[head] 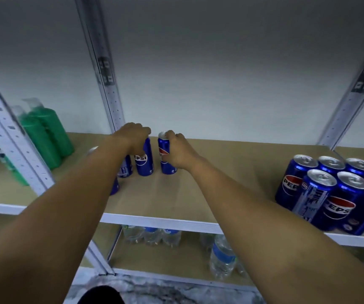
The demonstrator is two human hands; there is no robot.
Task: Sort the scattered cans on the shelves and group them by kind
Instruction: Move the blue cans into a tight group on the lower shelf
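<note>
Two slim blue Pepsi cans stand upright near the back of the brown shelf board [209, 172]. My left hand [134, 137] grips the top of the left slim can [144, 163]. My right hand [177, 151] is wrapped around the side of the right slim can [164, 154]. More slim blue cans [125, 168] stand behind and under my left forearm, partly hidden. At the shelf's right end stands a tight group of several wider blue Pepsi cans [339, 194], upright in rows.
Green bottles [45, 137] stand on the neighbouring shelf to the left, behind a white perforated upright [12, 137]. Another upright [108, 84] rises behind my left hand. Water bottles [221, 257] stand on the lower shelf. The shelf's white front rail [161, 222] runs below my arms.
</note>
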